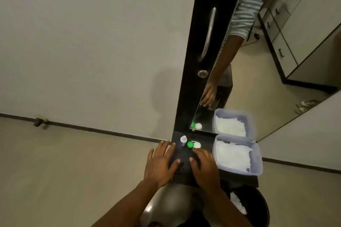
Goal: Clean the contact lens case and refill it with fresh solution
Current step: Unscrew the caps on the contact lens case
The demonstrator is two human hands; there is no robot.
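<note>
A contact lens case (193, 144) with one green cap and one white cap lies on a small dark shelf (178, 155) below a mirror. Just left of it stands a small solution bottle (183, 140) with a white cap. My left hand (161, 162) rests flat on the shelf's left part, fingers spread, holding nothing. My right hand (203, 165) rests on the shelf just in front of the case, fingers straight, its fingertips close to the case but holding nothing.
A translucent plastic box (258, 155) with white tissues sits on the shelf's right side. A mirror (258, 72) behind reflects the box, the case and an arm. A dark bin (262, 208) with crumpled tissue stands below right. A tall dark cabinet door (199, 97) rises behind.
</note>
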